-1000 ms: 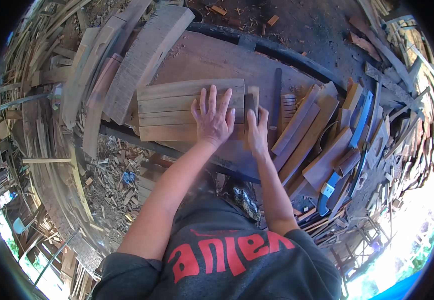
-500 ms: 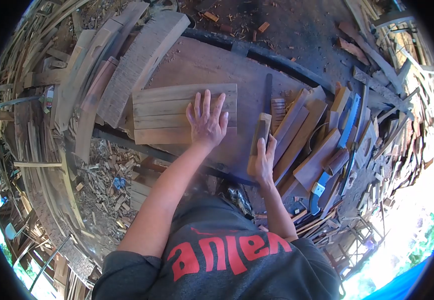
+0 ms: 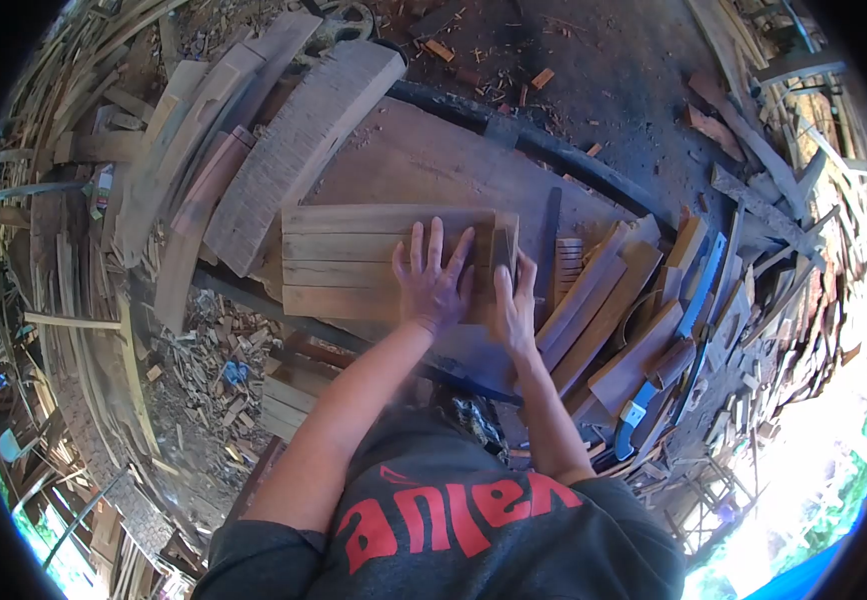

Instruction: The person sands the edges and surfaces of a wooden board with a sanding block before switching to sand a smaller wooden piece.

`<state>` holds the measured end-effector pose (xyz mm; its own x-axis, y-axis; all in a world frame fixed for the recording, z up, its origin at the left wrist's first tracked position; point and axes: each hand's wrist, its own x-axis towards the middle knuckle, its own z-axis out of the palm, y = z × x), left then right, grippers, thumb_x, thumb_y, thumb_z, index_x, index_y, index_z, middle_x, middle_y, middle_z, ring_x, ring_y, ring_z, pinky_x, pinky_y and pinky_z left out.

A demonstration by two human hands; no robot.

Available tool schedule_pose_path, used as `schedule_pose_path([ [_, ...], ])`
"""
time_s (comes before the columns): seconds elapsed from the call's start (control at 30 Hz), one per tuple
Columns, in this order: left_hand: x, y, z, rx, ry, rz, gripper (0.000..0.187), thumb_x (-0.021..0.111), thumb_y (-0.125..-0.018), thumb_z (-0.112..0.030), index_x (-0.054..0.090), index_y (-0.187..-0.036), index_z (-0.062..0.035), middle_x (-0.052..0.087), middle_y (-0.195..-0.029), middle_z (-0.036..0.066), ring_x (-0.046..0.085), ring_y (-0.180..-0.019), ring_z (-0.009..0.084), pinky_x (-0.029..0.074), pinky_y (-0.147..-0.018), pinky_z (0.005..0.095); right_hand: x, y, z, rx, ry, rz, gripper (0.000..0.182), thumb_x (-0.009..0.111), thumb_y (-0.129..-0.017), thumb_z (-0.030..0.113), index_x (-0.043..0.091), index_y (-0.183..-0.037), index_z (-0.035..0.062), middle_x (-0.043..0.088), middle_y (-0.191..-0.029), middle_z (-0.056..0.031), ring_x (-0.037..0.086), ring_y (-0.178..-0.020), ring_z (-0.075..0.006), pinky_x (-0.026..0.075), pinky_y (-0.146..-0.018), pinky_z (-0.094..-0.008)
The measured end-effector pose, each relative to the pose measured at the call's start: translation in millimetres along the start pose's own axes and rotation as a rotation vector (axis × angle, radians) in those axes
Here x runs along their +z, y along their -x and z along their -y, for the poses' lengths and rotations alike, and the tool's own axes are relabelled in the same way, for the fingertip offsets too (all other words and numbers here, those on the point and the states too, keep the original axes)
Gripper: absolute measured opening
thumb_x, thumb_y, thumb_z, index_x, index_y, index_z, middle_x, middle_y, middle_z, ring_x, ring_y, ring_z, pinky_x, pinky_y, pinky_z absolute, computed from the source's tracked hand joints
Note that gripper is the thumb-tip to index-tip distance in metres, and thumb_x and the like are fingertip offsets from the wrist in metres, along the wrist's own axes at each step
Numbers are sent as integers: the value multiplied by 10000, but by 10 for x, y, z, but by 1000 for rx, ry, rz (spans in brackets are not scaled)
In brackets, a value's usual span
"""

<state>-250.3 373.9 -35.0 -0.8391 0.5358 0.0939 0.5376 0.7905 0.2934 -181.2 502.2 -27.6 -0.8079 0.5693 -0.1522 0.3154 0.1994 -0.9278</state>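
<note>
Several narrow wooden slats (image 3: 344,245) lie side by side on the workbench (image 3: 424,155). My left hand (image 3: 436,285) rests on them with its fingers spread, near their right end. In my right hand (image 3: 517,305) is a short wooden block (image 3: 506,240) with a dark strip along its face. The thumb lies along the near end of the block, and the fingers wrap its right side. The block stands across the slats' right end, overlapping it in this view. Just right of it, a thin dark bar (image 3: 553,235) lies on the bench.
A thick grey plank (image 3: 304,150) and other boards lie at the left. To the right are several brown wood pieces (image 3: 604,295), a notched piece (image 3: 568,262) and a handsaw with a blue blade (image 3: 702,285). Wood scraps (image 3: 219,385) cover the ground below left.
My right hand has brought the wooden block leftward and away from me, up to the slats' right end. My left hand stays on the slats. The whole view has shifted slightly.
</note>
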Motion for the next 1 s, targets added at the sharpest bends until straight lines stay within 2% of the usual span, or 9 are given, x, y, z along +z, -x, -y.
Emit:
schedule_pose_path([
  [0.1,-1,5,-10,-16,10,29,579,538,-975,-389,423,-1537,-309,290,-1600,209,212,-1488,427,145,-1146,633,-8,-189,11,145,-44,36,544,492,-1046,440,381,-1436,77,614,-1268,-258,587,-1222,-387,421,-1045,-432],
  [0.23,-40,14,-20,-35,-23,75,618,534,-971,-410,360,-1561,-353,282,-1624,182,217,-1502,416,192,-1130,659,95,-994,-11,119,-45,114,459,426,-1078,413,407,-1359,51,623,-1108,-247,616,-1041,-345,460,-926,-442],
  [0.33,-16,-18,-6,-29,-8,69,614,532,-974,-410,359,-1560,-355,272,-1628,181,214,-1502,418,188,-1133,659,-42,-458,-49,122,-58,146,472,416,-1078,420,387,-1373,52,618,-1108,-247,620,-1044,-342,464,-921,-449],
  [0.43,-8,20,-33,-38,7,63,608,523,-981,-411,355,-1562,-350,266,-1630,179,205,-1505,417,173,-1142,654,-37,-57,-10,125,79,52,506,416,-1064,458,387,-1368,55,643,-1096,-277,639,-1040,-415,464,-920,-490],
  [0.57,-26,-3,-31,-41,-7,70,620,523,-980,-422,341,-1568,-343,262,-1631,176,205,-1503,416,159,-1147,658,51,-870,33,203,-31,113,489,424,-1057,453,418,-1323,43,634,-1059,-317,623,-1031,-488,457,-914,-500],
  [0.63,-29,12,-23,-37,-17,69,624,524,-980,-424,337,-1569,-341,259,-1632,174,203,-1503,416,156,-1149,659,35,-957,7,186,-7,147,476,412,-1060,447,422,-1323,51,635,-1051,-309,624,-1019,-484,454,-910,-501],
  [0.77,-6,-19,-17,-42,27,57,621,524,-981,-414,337,-1568,-338,252,-1634,171,198,-1504,413,154,-1154,656,-136,-113,88,176,141,133,484,391,-1059,467,390,-1371,98,655,-1103,-329,622,-1118,-505,467,-948,-511],
  [0.83,-8,48,-33,-47,29,73,621,525,-980,-411,339,-1567,-336,252,-1634,170,197,-1504,413,154,-1155,654,-89,-201,207,265,125,121,477,391,-1056,460,405,-1342,79,656,-1049,-350,622,-1053,-545,463,-925,-542],
  [1.0,-17,17,-29,-36,14,41,632,542,-968,-414,351,-1563,-325,257,-1628,168,202,-1501,413,157,-1151,660,20,-841,56,179,61,104,442,404,-1050,447,447,-1238,49,636,-1047,-358,589,-1035,-568,445,-904,-552],
])
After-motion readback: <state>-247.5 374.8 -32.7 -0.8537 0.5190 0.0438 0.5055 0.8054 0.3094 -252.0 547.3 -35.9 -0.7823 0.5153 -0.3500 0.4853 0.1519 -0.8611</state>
